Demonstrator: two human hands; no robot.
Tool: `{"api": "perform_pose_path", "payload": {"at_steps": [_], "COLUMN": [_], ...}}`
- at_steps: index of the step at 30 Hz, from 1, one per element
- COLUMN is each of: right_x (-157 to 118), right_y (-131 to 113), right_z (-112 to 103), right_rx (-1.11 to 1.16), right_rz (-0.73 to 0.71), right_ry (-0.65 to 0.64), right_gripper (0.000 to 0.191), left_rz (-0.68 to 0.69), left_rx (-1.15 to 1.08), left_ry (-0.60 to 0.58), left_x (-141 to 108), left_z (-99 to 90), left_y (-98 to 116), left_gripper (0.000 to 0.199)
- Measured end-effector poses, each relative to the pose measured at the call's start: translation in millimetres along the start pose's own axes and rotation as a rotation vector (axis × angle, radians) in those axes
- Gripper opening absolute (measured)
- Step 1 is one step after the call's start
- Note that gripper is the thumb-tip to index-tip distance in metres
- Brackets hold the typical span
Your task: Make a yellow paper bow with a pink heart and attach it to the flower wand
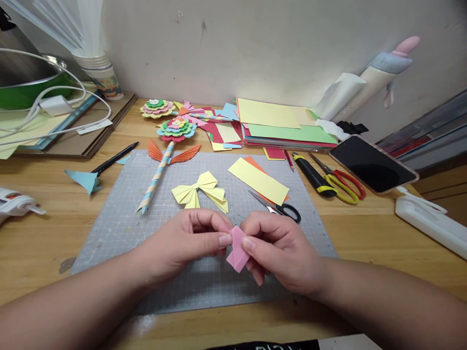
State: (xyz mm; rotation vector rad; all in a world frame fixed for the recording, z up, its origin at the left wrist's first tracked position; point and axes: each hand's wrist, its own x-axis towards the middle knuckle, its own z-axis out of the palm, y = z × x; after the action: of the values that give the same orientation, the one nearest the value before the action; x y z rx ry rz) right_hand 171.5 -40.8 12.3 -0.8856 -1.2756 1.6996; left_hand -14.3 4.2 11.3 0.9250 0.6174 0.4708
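Observation:
A small folded piece of pink paper [238, 256] is held above the grey cutting mat [120, 262]. My left hand [199, 238] pinches its upper left edge between thumb and finger. On its right side, the thumb of my right hand [279, 248] presses it against the curled fingers. Just beyond my hands lies a yellow folded paper bow [200, 189]. Black-handled scissors [280, 208] rest behind my right hand, beside a yellow paper strip [259, 181] that overlaps an orange strip [255, 164].
A layered paper flower [176, 129] on a striped paper stem lies at the mat's back left. To the right are a utility knife [314, 174], red-and-yellow-handled scissors [345, 184] and a phone [372, 163]. A glue gun [16, 203] sits far left. Stacked coloured paper [270, 114] lies by the wall.

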Motion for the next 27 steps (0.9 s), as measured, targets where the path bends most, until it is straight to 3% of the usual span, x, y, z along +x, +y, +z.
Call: {"api": "perform_pose_path", "payload": {"at_steps": [11, 20, 27], "right_x": [0.9, 1.3, 0.0], "right_y": [-2.0, -0.4, -0.7], "right_z": [5.0, 4.4, 3.3], "right_rx": [-0.161, -0.168, -0.075], "right_rz": [0.006, 0.007, 0.092], "right_ry": [0.152, 0.144, 0.086], "right_gripper": [0.025, 0.026, 0.021], "left_rz": [0.096, 0.166, 0.24], "left_rx": [0.091, 0.341, 0.547], "left_ry": [0.028, 0.105, 0.03], "left_x": [-1.2, -2.0, -7.6], "left_z": [-1.3, 3.2, 6.2], "left_y": [-2.6, 0.0, 2.7], "left_gripper": [0.012, 0.018, 0.024]}}
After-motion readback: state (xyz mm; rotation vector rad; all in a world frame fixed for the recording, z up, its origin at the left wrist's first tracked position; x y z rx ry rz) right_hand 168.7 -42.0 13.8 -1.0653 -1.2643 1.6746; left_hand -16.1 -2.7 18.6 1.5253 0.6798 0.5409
